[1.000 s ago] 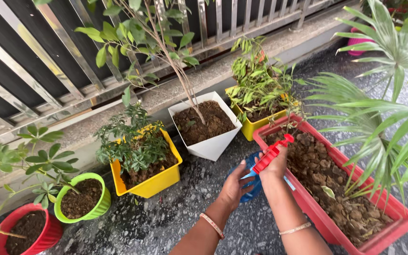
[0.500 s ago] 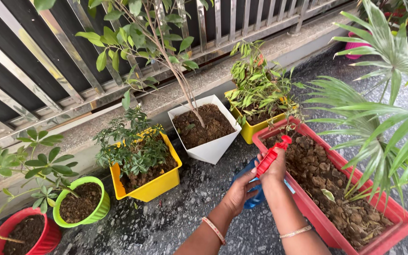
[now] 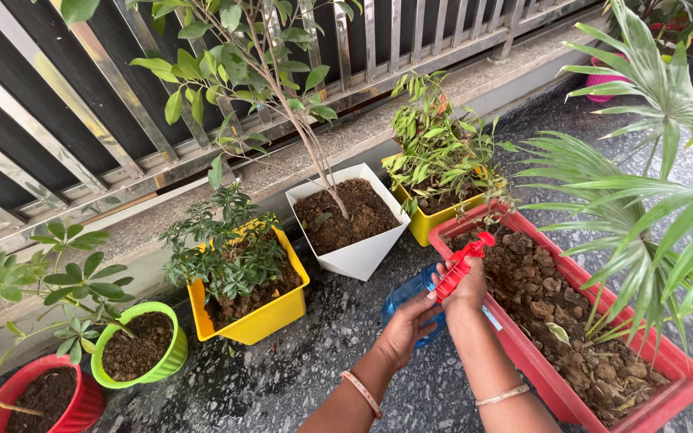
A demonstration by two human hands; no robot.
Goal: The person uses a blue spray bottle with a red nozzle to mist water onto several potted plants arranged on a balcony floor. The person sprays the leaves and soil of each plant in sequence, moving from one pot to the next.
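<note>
Tilted further leftward now, your blue spray bottle (image 3: pixel 409 301) rests gripped in your left hand (image 3: pixel 401 329); your right hand (image 3: pixel 465 287) clasps its red trigger head (image 3: pixel 457 265), probably nozzle toward the red planter's (image 3: pixel 523 353) far corner

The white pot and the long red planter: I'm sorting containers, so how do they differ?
The white pot is square and tapered; the red planter is a long trough. The white pot holds one thin-stemmed leafy sapling; the red planter holds a palm. The white pot stands apart from both hands; the right hand hovers at the red planter's near wall. Both hold brown soil.
</note>
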